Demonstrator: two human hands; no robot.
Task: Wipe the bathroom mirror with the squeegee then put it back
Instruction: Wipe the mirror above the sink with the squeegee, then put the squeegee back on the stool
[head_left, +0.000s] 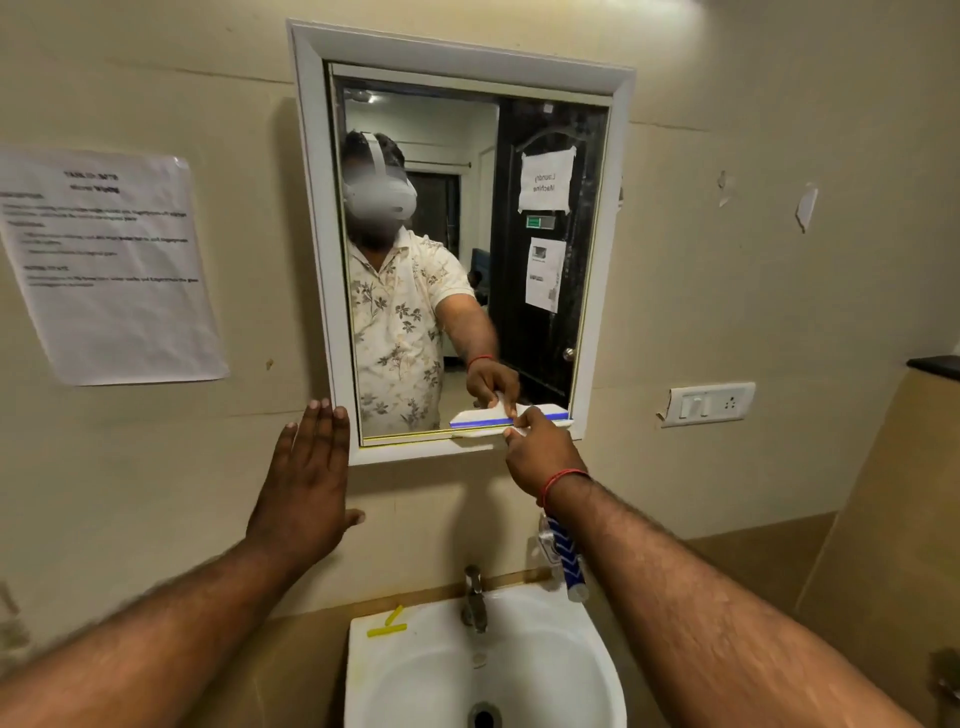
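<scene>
A white-framed mirror (550, 322) hangs on the beige wall above the sink. My right hand (543, 452) grips the handle of a white squeegee (480, 434) with a blue strip. Its blade lies flat against the glass at the mirror's bottom right edge, just above the lower frame. My left hand (306, 483) is flat with straight fingers on the wall, its fingertips at the frame's lower left corner. The glass reflects a person in a patterned shirt holding the squeegee.
A white sink (395, 670) with a metal tap (474, 597) sits below the mirror. A blue-and-white tube (569, 561) stands by the wall under my right wrist. Yellow tape marks the sink's rim. A paper notice (109, 265) is left, a switch plate (709, 402) right.
</scene>
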